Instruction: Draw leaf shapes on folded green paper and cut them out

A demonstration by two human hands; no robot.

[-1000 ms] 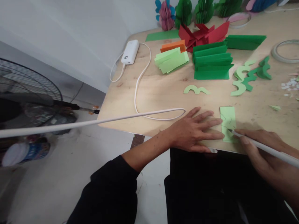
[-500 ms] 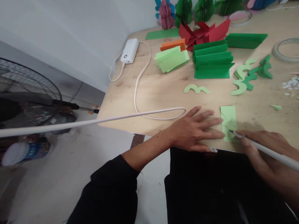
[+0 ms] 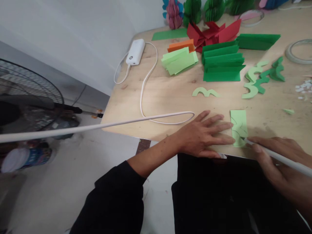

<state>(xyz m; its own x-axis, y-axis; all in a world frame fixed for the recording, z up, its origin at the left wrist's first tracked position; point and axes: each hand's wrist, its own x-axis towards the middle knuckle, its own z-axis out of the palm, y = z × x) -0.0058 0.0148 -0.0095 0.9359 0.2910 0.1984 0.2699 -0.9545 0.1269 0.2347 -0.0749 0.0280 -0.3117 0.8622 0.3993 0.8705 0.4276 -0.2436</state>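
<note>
A light green paper strip (image 3: 239, 125) with curved pencil lines lies at the table's front edge. My left hand (image 3: 203, 136) rests flat with fingers spread, its fingertips touching the strip's left edge. My right hand (image 3: 280, 162) is closed round a white pencil (image 3: 280, 157), whose dark tip meets the strip's lower right part. Behind my left hand lies a wavy light green cutout (image 3: 204, 92). More wavy cutouts, light green (image 3: 250, 89) and dark green (image 3: 276, 71), lie beyond the strip.
Folded papers in green (image 3: 223, 66), light green (image 3: 180, 61), orange (image 3: 180, 45) and red (image 3: 212, 34) lie farther back. A white power bank (image 3: 135, 52) has a cable (image 3: 143, 87) looping across the table (image 3: 122, 110). Tape rolls (image 3: 290, 55) lie to the right.
The pencil tip has moved slightly right and down on the strip, and the curved line under it is longer. My left hand has stayed in place.
</note>
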